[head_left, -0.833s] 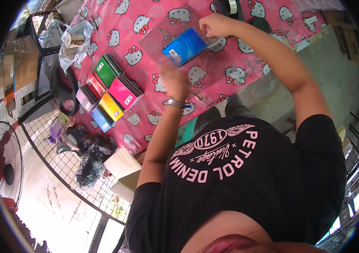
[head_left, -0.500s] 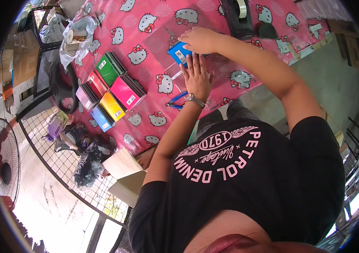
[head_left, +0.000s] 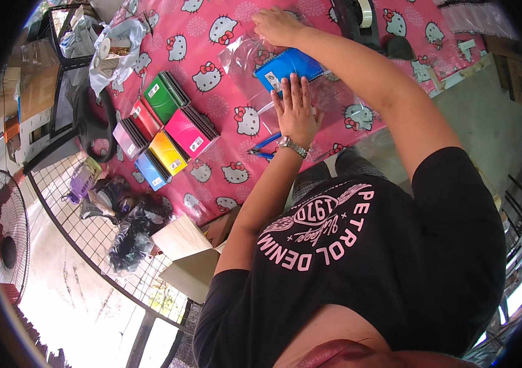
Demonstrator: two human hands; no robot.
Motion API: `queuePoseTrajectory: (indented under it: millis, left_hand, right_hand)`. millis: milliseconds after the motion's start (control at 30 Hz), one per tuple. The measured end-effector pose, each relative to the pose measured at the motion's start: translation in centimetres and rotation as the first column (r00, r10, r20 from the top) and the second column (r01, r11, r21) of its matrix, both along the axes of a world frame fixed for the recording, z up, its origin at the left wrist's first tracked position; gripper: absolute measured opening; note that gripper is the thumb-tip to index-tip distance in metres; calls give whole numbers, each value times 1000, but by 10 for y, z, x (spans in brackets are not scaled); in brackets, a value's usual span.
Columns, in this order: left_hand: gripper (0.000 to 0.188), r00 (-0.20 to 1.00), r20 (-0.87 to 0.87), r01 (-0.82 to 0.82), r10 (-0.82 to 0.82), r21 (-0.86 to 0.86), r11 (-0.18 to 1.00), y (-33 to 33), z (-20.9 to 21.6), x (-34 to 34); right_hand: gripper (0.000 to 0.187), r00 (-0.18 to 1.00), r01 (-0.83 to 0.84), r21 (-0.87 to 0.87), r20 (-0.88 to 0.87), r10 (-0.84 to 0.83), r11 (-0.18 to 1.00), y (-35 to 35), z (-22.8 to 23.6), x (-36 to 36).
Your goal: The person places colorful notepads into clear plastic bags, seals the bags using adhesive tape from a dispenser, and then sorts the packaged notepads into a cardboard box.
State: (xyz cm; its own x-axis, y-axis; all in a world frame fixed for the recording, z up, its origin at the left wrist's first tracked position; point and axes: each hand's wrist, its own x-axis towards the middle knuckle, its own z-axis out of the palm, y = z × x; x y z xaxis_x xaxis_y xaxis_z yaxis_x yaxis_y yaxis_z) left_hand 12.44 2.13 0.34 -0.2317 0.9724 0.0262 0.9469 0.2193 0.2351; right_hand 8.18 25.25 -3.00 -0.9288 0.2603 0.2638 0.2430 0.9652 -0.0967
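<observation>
A blue spiral notebook [head_left: 294, 63] lies on a clear plastic sheet [head_left: 239, 58] spread over the pink table. My left hand [head_left: 297, 113] rests flat with fingers stretched out, its fingertips on the notebook's near edge. Beyond the notebook, my right hand [head_left: 278, 26] has its fingers curled together at the raised, wrinkled far part of the plastic; the fingertips are partly hidden. Beside my left wrist lies a blue-handled tool [head_left: 266, 146], partly covered by the hand.
Stacks of spiral notebooks in several colours, including a green stack [head_left: 164, 98] and a pink one [head_left: 190, 132], stand to the left. A black tape dispenser [head_left: 359, 24] is at the far right. A white plastic bag [head_left: 115, 55] sits at the far left, near a fan [head_left: 6, 239].
My right hand has left the notebook's top and moved farther away, with the plastic now lifted and creased. More of the blue cover shows. My left hand stays at the near edge.
</observation>
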Motion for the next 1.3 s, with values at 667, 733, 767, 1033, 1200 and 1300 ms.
queuePoseTrajectory:
  millis: [667, 733, 767, 1033, 1200, 1300]
  left_hand:
    - [57, 997, -27, 68, -67, 46, 997, 62, 35, -97]
    - [46, 987, -71, 136, -142, -84, 987, 68, 39, -111]
    - [43, 984, -76, 151, -160, -119, 981, 73, 42, -115]
    - [24, 859, 492, 306, -142, -271, 913, 116, 28, -203]
    - [17, 646, 537, -511, 542, -223, 830, 114, 19, -231]
    - [13, 849, 480, 7, -221, 409, 913, 98, 27, -172]
  right_hand:
    - [11, 950, 137, -14, -280, -135, 990, -90, 33, 92]
    - [9, 943, 148, -37, -296, -152, 988, -98, 26, 95]
    - [8, 939, 145, -26, -311, -146, 989, -98, 24, 96]
    - [6, 937, 203, 133, -313, -153, 970, -105, 27, 98]
    - [10, 965, 198, 122, -200, -172, 973, -107, 27, 95]
    - [11, 938, 200, 141, -314, -148, 970, -101, 20, 99]
